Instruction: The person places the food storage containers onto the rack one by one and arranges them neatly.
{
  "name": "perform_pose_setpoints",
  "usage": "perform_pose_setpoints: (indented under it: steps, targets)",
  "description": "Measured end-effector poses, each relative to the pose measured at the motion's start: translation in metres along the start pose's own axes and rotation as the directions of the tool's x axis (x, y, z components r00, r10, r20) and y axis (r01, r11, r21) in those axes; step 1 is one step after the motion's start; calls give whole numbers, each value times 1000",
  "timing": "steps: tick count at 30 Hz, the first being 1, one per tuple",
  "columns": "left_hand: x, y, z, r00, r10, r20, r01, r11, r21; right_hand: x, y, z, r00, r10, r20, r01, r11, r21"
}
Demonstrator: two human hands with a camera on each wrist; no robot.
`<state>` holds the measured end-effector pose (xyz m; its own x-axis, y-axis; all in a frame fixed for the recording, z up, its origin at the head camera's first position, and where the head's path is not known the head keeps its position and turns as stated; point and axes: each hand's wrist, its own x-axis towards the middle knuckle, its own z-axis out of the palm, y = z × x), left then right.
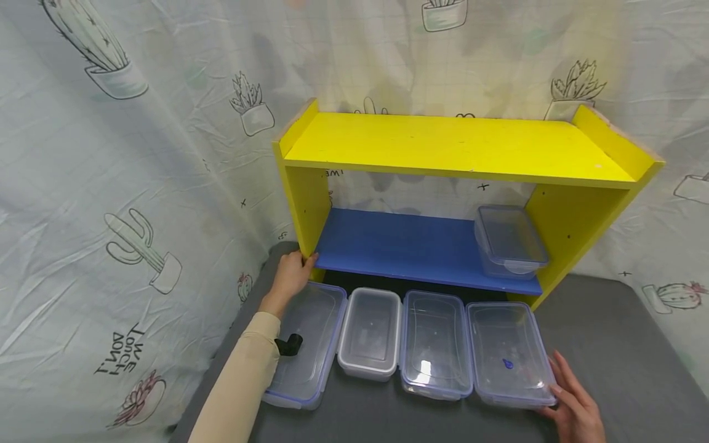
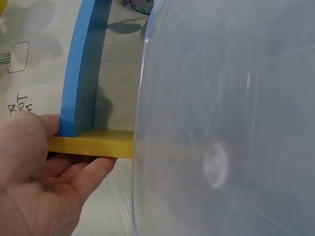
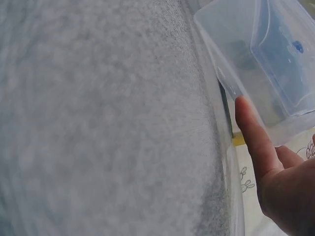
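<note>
My left hand [image 1: 289, 278] grips the lower front edge of the yellow side panel [image 2: 98, 145] of a small shelf unit, thumb on the inner side and fingers on the outer. At the right, my right hand [image 1: 577, 406] touches the near right corner of a clear lidded plastic container [image 1: 501, 344] with a small blue mark on its lid. In the right wrist view the index finger [image 3: 256, 137] lies straight along that container's side. The container is the rightmost of a row standing on the grey surface before the shelf.
Beside it in the row stand another clear container [image 1: 437, 351], a smaller white-rimmed one [image 1: 370, 332] and a large blue-rimmed one [image 1: 307, 363] under my left forearm. One more container [image 1: 509, 240] sits on the blue shelf board [image 1: 399, 243], at its right end. Cactus-print sheeting [image 1: 183, 172] hangs behind.
</note>
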<state>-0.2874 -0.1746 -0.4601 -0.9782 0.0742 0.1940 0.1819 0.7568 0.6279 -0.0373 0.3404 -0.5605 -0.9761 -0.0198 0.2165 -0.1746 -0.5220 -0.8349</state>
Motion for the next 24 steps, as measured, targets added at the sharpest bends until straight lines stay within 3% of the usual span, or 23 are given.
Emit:
perform_pose_setpoints:
  steps: [7, 13, 19, 24]
  targets:
    - [1, -2, 2, 1000, -3, -1, 3, 1000, 3, -1, 0, -1, 993, -83, 78, 73, 989, 125]
    - [0, -4, 2, 1000, 10, -1, -10, 1000, 3, -3, -3, -2, 999, 10, 35, -17, 974, 225]
    - [0, -3, 2, 1000, 28, -11, -28, 1000, 14, -2, -4, -1, 992, 1, 128, -53, 916, 397]
    - [0, -3, 1, 1000, 30, -7, -29, 1000, 9, 0, -11, 10, 995, 39, 91, -67, 944, 322]
